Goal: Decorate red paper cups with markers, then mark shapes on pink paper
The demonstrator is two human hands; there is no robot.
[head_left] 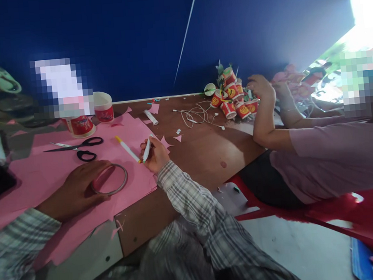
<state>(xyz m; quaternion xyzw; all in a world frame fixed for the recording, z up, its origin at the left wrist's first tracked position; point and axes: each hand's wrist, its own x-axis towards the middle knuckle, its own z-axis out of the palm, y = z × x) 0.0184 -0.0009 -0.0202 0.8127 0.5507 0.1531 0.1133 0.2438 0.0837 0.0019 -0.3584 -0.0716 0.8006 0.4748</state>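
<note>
My left hand (pixel 78 188) lies flat with fingers spread on a clear tape ring (pixel 110 180), pressing it onto a pink paper sheet (pixel 54 164). My right hand (pixel 155 153) is closed around a white marker (pixel 147 149), its tip touching the paper near the sheet's right edge. A second marker with a yellow cap (pixel 126 148) lies on the paper just left of that hand. Black-handled scissors (pixel 79 145) rest on the paper further back.
Two red and white paper cups (pixel 103 106) stand at the back left. A white cable (pixel 197 114) and pink scraps lie on the brown table (pixel 203 151). A co-worker's hand (pixel 260 85) reaches a pile of red cups (pixel 233 99); the co-worker sits on a red chair (pixel 327 219).
</note>
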